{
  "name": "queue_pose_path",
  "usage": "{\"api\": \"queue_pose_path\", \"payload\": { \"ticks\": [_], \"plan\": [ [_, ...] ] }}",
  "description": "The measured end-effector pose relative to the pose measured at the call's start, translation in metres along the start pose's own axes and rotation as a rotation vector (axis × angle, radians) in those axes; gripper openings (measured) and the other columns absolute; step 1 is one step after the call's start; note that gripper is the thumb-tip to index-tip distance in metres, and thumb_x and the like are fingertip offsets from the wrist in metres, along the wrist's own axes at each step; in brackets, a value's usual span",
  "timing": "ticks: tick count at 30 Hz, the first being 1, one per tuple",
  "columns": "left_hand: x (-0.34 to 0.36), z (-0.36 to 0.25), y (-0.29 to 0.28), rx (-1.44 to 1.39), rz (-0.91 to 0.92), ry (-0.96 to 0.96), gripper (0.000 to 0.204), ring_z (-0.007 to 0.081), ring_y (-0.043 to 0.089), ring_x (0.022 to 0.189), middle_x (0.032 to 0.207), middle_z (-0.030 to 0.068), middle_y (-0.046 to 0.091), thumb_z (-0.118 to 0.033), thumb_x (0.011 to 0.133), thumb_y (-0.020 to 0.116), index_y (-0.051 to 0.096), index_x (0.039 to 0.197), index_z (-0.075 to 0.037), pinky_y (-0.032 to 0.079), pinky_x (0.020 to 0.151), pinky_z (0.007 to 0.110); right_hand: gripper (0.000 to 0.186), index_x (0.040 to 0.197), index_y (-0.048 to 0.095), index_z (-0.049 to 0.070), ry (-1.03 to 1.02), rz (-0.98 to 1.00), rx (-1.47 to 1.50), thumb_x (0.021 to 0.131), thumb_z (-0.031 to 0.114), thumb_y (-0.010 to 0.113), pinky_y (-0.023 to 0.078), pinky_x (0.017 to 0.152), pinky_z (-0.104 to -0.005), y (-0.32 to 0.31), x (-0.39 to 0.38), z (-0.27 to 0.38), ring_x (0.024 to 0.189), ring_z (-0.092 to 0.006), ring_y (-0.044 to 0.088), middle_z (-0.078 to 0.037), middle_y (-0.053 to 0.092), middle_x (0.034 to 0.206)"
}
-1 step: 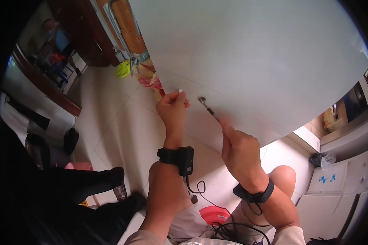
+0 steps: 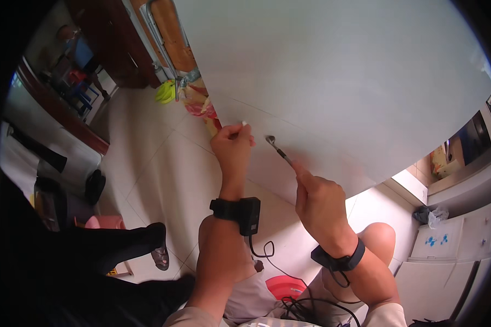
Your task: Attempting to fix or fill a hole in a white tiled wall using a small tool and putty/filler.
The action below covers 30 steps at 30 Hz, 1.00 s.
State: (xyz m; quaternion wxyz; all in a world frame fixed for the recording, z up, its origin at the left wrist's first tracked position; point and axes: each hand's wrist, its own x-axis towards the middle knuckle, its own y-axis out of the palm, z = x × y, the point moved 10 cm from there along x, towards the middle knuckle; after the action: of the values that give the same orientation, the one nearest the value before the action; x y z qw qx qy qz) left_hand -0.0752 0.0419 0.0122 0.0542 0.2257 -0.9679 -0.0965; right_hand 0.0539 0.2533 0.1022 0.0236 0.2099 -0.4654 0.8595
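Observation:
My right hand (image 2: 319, 201) is closed round the handle of a slim tool (image 2: 280, 152) with a dark section and a small rounded metal head. That head points up and left, over or against a large smooth white panel (image 2: 333, 71); whether it touches I cannot tell. To its left, by the panel's lower left edge, my left hand (image 2: 233, 150) is closed in a pinch. A small white piece (image 2: 244, 123) shows at its fingertips, too small to name. Black devices with straps sit on both my wrists.
A person's black-trousered leg and sandal (image 2: 159, 256) are close on my left. Black cables (image 2: 305, 305) lie across my lap, near a red plastic item (image 2: 285, 286). White cabinets (image 2: 439, 237) stand at right. Another person (image 2: 79, 52) is far left, beyond a doorway.
My left hand has shifted slightly right and down. The tool's head has dropped a little. At the left, the nearby person's dark leg has moved, showing more of the sandal.

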Motion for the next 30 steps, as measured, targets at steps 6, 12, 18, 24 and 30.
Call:
{"api": "queue_pose_path", "payload": {
  "ticks": [6, 12, 18, 24, 30],
  "plan": [
    [-0.032, 0.019, 0.030, 0.591, 0.236, 0.214, 0.011, 0.0150, 0.066, 0.064, 0.074, 0.0096, 0.071, -0.004, 0.084, 0.077, 0.072, 0.088, 0.005, 0.050, 0.059, 0.029, 0.040, 0.129, 0.066, 0.005, -0.011, -0.099, 0.084, 0.089, 0.000, 0.062, 0.049, 0.052, -0.0459, -0.033, -0.004, 0.005, 0.054, -0.0370, 0.061, -0.016, 0.062, 0.065],
    [-0.041, 0.027, 0.034, 0.681, 0.348, 0.206, 0.010, 0.0182, 0.067, 0.069, 0.075, 0.0125, 0.070, -0.004, 0.083, 0.077, 0.072, 0.087, 0.003, 0.051, 0.065, 0.032, 0.037, 0.126, 0.068, 0.004, 0.074, 0.093, -0.100, 0.090, 0.000, 0.062, 0.049, 0.053, -0.0448, -0.006, -0.012, -0.013, 0.055, -0.0340, 0.062, -0.015, 0.060, 0.064],
    [-0.050, -0.018, 0.026, 0.489, 0.109, 0.465, 0.010, 0.0309, 0.070, 0.073, 0.086, 0.0163, 0.068, 0.004, 0.083, 0.074, 0.067, 0.089, 0.003, 0.055, 0.065, 0.037, 0.033, 0.124, 0.069, 0.005, 0.114, -0.025, 0.027, 0.091, 0.002, 0.062, 0.050, 0.054, -0.0461, -0.042, -0.014, -0.005, 0.055, -0.0363, 0.062, -0.017, 0.061, 0.064],
    [-0.062, -0.026, 0.031, 0.349, 0.080, 0.548, 0.009, 0.0330, 0.068, 0.074, 0.091, 0.0164, 0.066, 0.008, 0.087, 0.069, 0.066, 0.094, 0.003, 0.055, 0.066, 0.039, 0.032, 0.122, 0.070, 0.004, 0.078, 0.137, -0.117, 0.091, 0.002, 0.063, 0.048, 0.053, -0.0443, -0.009, -0.017, -0.017, 0.053, -0.0358, 0.061, -0.016, 0.061, 0.062],
    [-0.074, 0.004, 0.032, 0.459, 0.090, 0.681, 0.009, 0.0280, 0.068, 0.070, 0.091, 0.0155, 0.069, 0.006, 0.087, 0.072, 0.069, 0.094, 0.003, 0.055, 0.060, 0.033, 0.035, 0.124, 0.069, 0.001, 0.137, 0.034, 0.063, 0.091, 0.000, 0.060, 0.048, 0.052, -0.0424, -0.036, -0.014, -0.006, 0.053, -0.0349, 0.060, -0.016, 0.060, 0.063]
  ]
}}
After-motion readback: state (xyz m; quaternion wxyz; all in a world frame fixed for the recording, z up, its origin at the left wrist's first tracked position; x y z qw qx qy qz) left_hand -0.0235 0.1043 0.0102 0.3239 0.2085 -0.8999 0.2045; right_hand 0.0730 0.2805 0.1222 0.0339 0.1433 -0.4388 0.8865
